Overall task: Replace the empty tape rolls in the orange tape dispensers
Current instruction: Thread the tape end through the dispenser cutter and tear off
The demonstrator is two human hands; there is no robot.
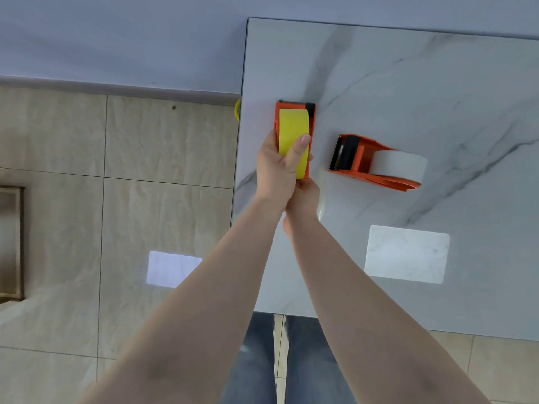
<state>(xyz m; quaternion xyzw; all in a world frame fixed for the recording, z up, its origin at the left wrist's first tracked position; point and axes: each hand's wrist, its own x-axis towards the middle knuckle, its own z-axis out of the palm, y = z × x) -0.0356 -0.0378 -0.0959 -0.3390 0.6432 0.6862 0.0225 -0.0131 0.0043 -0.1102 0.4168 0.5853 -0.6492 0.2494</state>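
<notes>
Both hands' fingers grip one orange dispenser (309, 132) — left hand (278, 167) thumb across its yellow roll (293, 132).

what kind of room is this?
Probably an indoor home or office room, though it's hard to say: a glossy white marble-look table against a plain pale wall, over a beige tiled floor.
</notes>
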